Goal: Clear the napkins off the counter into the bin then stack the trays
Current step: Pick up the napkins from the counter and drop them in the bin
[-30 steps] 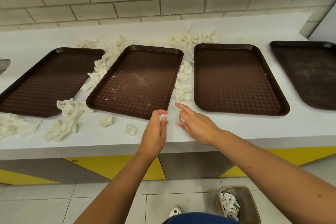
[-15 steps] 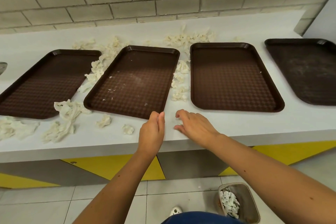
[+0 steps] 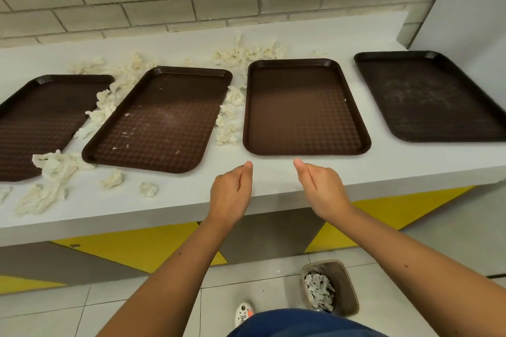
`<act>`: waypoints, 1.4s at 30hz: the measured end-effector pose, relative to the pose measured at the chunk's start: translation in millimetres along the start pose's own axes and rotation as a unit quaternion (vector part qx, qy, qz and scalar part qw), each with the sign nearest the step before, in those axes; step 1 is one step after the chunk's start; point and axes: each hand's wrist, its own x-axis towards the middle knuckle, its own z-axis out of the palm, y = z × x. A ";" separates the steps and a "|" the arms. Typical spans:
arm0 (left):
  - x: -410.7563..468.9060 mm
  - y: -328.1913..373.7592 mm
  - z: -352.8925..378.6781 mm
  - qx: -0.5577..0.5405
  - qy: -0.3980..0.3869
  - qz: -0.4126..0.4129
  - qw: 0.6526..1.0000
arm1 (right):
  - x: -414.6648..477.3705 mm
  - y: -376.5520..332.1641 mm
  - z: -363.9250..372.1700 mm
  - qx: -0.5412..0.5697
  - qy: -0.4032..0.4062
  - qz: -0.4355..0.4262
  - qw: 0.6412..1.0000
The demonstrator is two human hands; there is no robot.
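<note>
Pulled apart since the earlier huddle at the white counter [image 3: 178, 200] edge: left hand [image 3: 231, 194] and right hand [image 3: 323, 189], both curled, thumbs up; cannot tell whether holding scraps. Nearest crumpled white paper napkins [image 3: 228, 120] at 12 o'clock from left hand, strung lengthwise between brown rectangular plastic trays [image 3: 304, 107], rims hemming both sides. Grey floor bin [image 3: 346, 287] at 6 o'clock from right hand.

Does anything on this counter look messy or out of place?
Crumpled napkins litter the counter between and behind the trays. The second tray from the left sits askew, flecked with white scraps; the rightmost tray looks smudged.
</note>
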 end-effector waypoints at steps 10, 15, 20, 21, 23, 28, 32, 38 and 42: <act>-44.3 64.1 101.5 0.081 -0.147 0.044 0.985 | -81.3 115.7 -37.4 0.068 -0.137 0.031 0.988; -79.9 79.7 152.5 0.009 -0.203 -0.071 0.977 | -111.7 158.5 -34.1 0.095 -0.246 0.144 0.954; -96.8 67.2 186.0 -0.034 -0.233 -0.224 0.946 | -132.8 194.9 -13.9 0.101 -0.334 0.210 0.914; -98.8 63.8 190.9 -0.051 -0.238 -0.240 0.940 | -135.6 202.0 -9.9 0.093 -0.342 0.213 0.911; -101.5 58.7 199.2 -0.058 -0.244 -0.256 0.934 | -139.9 215.6 -2.0 0.077 -0.361 0.216 0.904; -104.1 51.7 210.4 -0.048 -0.264 -0.305 0.914 | -146.3 236.6 5.2 0.043 -0.419 0.237 0.876; -111.7 43.8 219.6 -0.045 -0.291 -0.309 0.904 | -149.0 245.4 3.0 0.030 -0.415 0.242 0.877; -124.7 45.5 238.2 -0.094 -0.292 -0.366 0.879 | -148.0 252.2 -10.0 0.043 -0.354 0.238 0.903; -129.2 47.6 250.1 -0.114 -0.316 -0.408 0.849 | -144.8 255.1 -21.1 0.042 -0.304 0.239 0.921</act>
